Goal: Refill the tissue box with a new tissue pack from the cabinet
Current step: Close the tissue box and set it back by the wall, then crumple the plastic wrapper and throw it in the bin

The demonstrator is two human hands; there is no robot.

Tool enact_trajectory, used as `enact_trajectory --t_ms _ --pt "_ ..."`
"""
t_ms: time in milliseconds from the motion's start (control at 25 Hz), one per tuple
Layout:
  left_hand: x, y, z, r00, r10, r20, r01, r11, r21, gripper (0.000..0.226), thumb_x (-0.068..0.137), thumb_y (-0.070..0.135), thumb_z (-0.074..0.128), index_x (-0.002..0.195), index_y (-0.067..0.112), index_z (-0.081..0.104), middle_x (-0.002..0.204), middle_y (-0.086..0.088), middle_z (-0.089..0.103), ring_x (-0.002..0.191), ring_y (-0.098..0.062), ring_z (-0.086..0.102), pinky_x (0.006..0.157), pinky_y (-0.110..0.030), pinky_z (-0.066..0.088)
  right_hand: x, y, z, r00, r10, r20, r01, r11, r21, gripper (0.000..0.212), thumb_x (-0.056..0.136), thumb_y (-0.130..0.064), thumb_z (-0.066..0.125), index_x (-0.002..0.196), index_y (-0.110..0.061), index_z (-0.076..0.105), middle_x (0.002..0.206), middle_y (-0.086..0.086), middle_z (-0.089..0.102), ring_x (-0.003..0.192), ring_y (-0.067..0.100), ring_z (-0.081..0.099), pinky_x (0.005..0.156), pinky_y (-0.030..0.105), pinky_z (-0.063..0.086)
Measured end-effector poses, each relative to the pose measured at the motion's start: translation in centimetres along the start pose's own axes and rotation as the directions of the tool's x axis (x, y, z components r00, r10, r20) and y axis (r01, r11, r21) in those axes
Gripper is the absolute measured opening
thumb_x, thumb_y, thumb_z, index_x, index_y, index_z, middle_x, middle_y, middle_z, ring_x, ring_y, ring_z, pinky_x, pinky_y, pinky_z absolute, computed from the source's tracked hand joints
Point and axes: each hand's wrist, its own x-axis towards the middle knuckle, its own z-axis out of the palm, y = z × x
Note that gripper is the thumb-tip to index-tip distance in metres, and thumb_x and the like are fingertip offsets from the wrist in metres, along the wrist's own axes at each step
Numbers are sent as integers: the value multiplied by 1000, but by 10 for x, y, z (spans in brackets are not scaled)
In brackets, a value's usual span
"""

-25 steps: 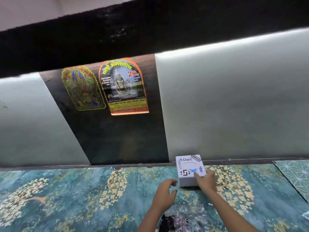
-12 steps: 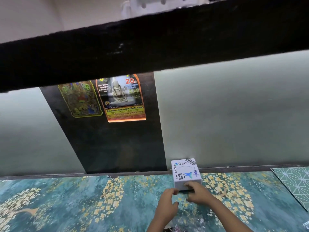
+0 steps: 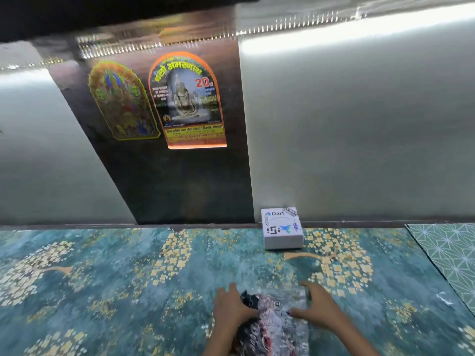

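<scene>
A small white tissue box [image 3: 282,228] printed "Dart" stands on the teal flowered cloth [image 3: 128,278], pushed back against the pale wall panel. Well in front of it, near the bottom edge, lies a crinkly clear plastic tissue pack [image 3: 279,322] with dark and red print, blurred by motion. My left hand [image 3: 231,305] clasps the pack's left side, fingers curled over its edge. My right hand [image 3: 317,305] presses on its right side with fingers spread. Neither hand touches the box.
Behind the cloth rise pale glossy panels [image 3: 359,124] with a dark panel [image 3: 180,181] between them carrying two religious stickers [image 3: 186,98]. A green geometric-patterned sheet [image 3: 447,253] lies at the right. A dark beam [image 3: 102,14] crosses overhead.
Both hands have left the white box and come back toward me onto the plastic pack. The box stays against the wall. The view has tilted downward.
</scene>
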Motion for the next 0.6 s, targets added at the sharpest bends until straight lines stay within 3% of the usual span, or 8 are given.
enact_trajectory --t_ms 80,160,200,280,360,400,480,600 --pt "-17 -7 13 999 -23 30 25 997 -68 54 65 33 74 106 11 46 117 -16 53 105 -27 55 88 -34 48 -24 7 22 999 3 -51 2 995 103 117 50 -56 77 141 -14 17 131 12 45 115 24 48 95 30 43" --pt "-30 -9 14 999 15 30 -6 956 -293 24 69 15 71 83 13 52 97 -15 63 86 -25 60 78 -34 52 -42 8 37 988 7 -157 34 967 252 103 64 -29 79 142 -14 13 109 7 54 91 18 54 71 20 46" --pt "-36 -9 13 998 6 55 22 870 -493 18 71 6 68 84 10 56 88 -15 65 78 -26 61 74 -35 52 -52 5 39 986 24 -162 33 939 341 98 67 -20 77 142 -14 14 102 8 56 80 15 52 60 15 43" --pt "-49 -7 9 988 -31 148 143 515 -845 18 79 -6 57 94 3 58 72 -14 66 61 -26 61 60 -35 52 -67 4 36 990 26 -138 55 835 548 99 62 -22 81 140 -18 21 102 9 59 77 13 52 57 14 42" --pt "-74 -5 7 959 -1 283 282 101 -954 7 84 -5 51 88 -3 56 51 -14 66 42 -25 61 40 -30 53 -82 3 32 986 -45 -159 133 782 609 96 41 -49 85 124 -24 43 100 2 58 83 11 54 69 22 45" --pt "-85 -4 9 945 21 326 327 -31 -945 8 86 -3 49 82 -4 56 44 -14 65 35 -25 61 32 -28 51 -89 1 32 987 -69 -146 146 766 626 84 44 -47 85 116 -22 50 103 0 57 84 10 56 73 26 46" --pt "-106 -1 18 948 79 309 318 -174 -932 11 87 -3 46 85 -6 56 42 -15 66 34 -23 62 28 -25 48 -97 -2 38 992 -100 -70 120 698 706 55 70 -12 75 120 -14 52 114 5 53 74 9 65 65 26 54" --pt "-128 5 41 986 113 124 147 -226 -963 31 83 -19 37 100 -1 55 65 -21 73 51 -29 68 39 -32 55 -102 -3 57 993 -108 -37 97 622 777 52 78 6 59 125 -12 48 114 16 59 55 15 66 40 26 50"
